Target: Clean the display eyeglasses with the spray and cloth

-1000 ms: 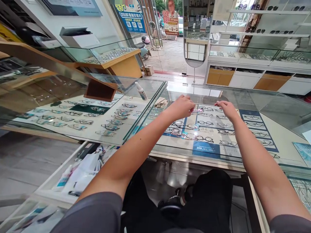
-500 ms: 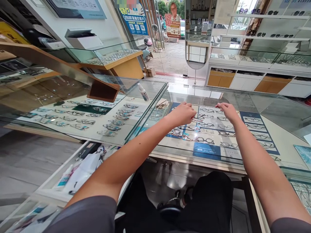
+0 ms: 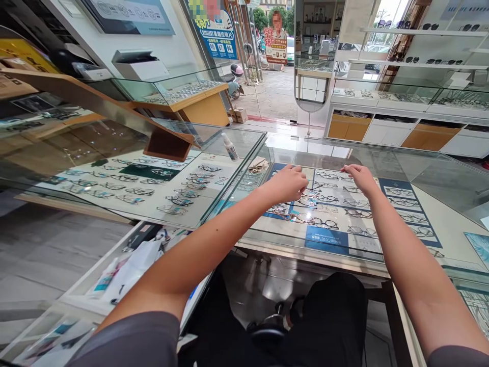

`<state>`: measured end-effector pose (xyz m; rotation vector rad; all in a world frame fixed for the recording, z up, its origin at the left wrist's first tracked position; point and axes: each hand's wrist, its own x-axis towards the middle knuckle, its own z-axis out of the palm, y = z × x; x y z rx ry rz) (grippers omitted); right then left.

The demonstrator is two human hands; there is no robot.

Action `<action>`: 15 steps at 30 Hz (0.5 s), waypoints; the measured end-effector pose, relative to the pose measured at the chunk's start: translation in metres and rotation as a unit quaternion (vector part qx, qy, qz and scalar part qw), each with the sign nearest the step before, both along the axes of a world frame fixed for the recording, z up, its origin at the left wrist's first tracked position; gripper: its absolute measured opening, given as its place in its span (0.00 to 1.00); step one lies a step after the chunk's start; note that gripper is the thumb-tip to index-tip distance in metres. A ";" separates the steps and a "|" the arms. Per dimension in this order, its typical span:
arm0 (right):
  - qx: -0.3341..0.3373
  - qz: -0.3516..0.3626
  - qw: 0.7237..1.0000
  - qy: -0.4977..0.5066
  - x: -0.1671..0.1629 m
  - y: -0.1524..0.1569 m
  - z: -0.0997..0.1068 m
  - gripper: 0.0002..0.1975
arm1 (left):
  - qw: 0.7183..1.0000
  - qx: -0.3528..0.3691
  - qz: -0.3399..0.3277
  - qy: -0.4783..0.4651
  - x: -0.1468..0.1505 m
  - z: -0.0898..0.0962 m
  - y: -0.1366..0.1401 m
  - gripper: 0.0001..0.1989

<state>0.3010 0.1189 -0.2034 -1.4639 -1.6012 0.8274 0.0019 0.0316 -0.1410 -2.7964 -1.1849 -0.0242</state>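
Observation:
My left hand is over the right part of the glass display counter, with its fingers curled inward. A little colour shows by its fingertips, but I cannot make out what they hold. My right hand is farther right, thumb and fingertips pinched together; whatever sits between them is too small to name. Rows of eyeglasses lie below and between both hands, on white and blue display mats. A blue printed card lies at the near edge of these rows.
More eyeglasses fill the left case, with a small white spray bottle on the glass. A brown wooden stand juts over that case. An open drawer holds bags at lower left. An upright mirror stands beyond the counter.
The view has shifted slightly, so the scene sits a little to the right. The reddish frame visible beside my left fingertips is now less visible. My right hand keeps its pinch.

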 end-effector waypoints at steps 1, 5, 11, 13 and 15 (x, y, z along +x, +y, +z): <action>0.001 -0.001 1.000 -0.001 0.000 0.000 0.001 0.20 | 1.000 0.002 -0.004 -0.004 -0.001 -0.001 0.001 0.06; 0.000 0.006 1.000 -0.004 -0.001 -0.002 0.002 0.19 | 1.000 -0.004 -0.001 -0.019 -0.002 -0.004 0.003 0.05; -0.004 -0.002 1.000 0.003 -0.001 -0.002 0.003 0.18 | 0.999 -0.014 0.024 -0.021 -0.003 -0.005 0.007 0.13; -0.006 -0.001 1.000 0.005 -0.001 -0.003 0.003 0.18 | 0.999 -0.011 0.020 -0.025 -0.004 -0.006 0.007 0.13; -0.006 0.004 1.000 0.005 -0.001 -0.003 0.003 0.18 | 0.999 -0.014 0.016 -0.028 -0.004 -0.007 0.007 0.13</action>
